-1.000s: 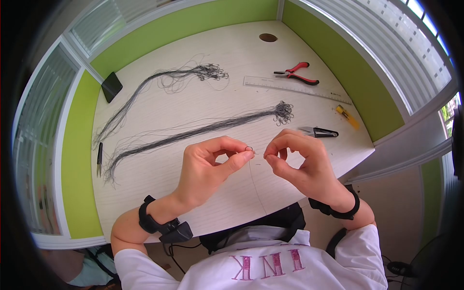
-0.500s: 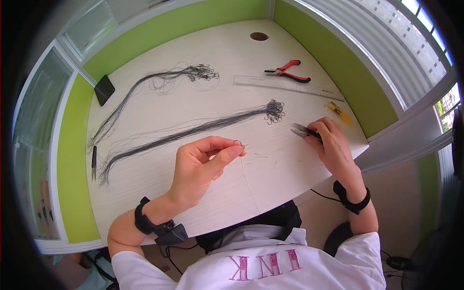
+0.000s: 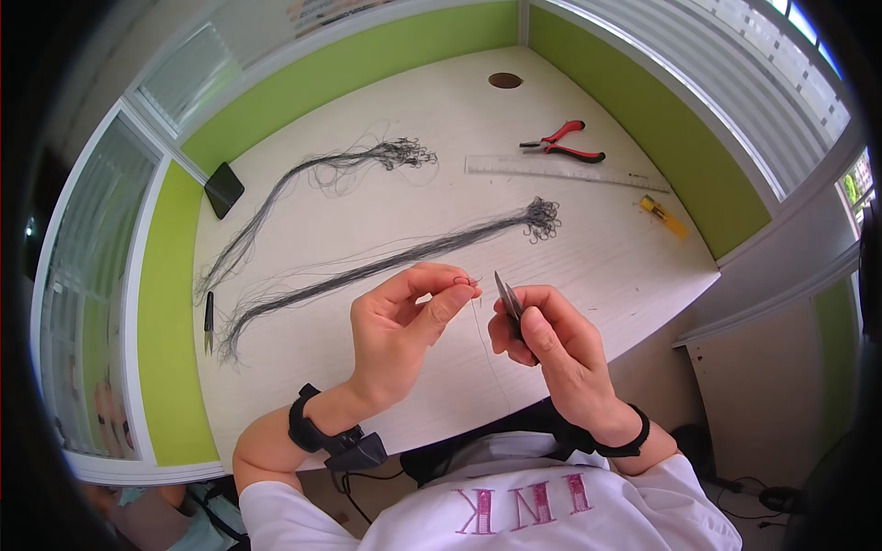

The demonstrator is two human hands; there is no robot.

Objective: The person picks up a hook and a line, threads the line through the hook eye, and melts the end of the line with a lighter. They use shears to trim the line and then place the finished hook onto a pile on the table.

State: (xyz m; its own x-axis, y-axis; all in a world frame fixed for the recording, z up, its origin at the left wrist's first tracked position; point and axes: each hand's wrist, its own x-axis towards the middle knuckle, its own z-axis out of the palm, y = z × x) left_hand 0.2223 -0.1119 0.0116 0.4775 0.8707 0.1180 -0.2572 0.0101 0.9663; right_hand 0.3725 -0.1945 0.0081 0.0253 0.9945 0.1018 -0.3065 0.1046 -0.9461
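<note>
Between thumb and forefinger, my left hand (image 3: 395, 335) pinches a small fish hook (image 3: 465, 281), its bend showing above the fingertips. A thin line (image 3: 486, 342) hangs from it toward the table's front edge. My right hand (image 3: 565, 344) is closed around a pair of thread snips (image 3: 508, 298), blades pointing up, just right of the hook and apart from it. Behind both hands lies a bundle of dark fishing lines (image 3: 386, 261) with clustered hooks (image 3: 542, 220) at its right end. Farther back lies a looser bundle of hooked lines (image 3: 404, 154).
At the back right are red-handled pliers (image 3: 562, 145), a clear ruler (image 3: 560, 172) and a yellow object (image 3: 663, 218). A black-handled pointed tool (image 3: 209, 321) and a flat black object (image 3: 223, 190) are at the left. Green partitions (image 3: 349, 78) enclose the table (image 3: 413, 101).
My right hand has come left from the table's right side, bringing the snips beside the hook. The blades now point upward. My left hand keeps its pinch; the whole view has shifted slightly.
</note>
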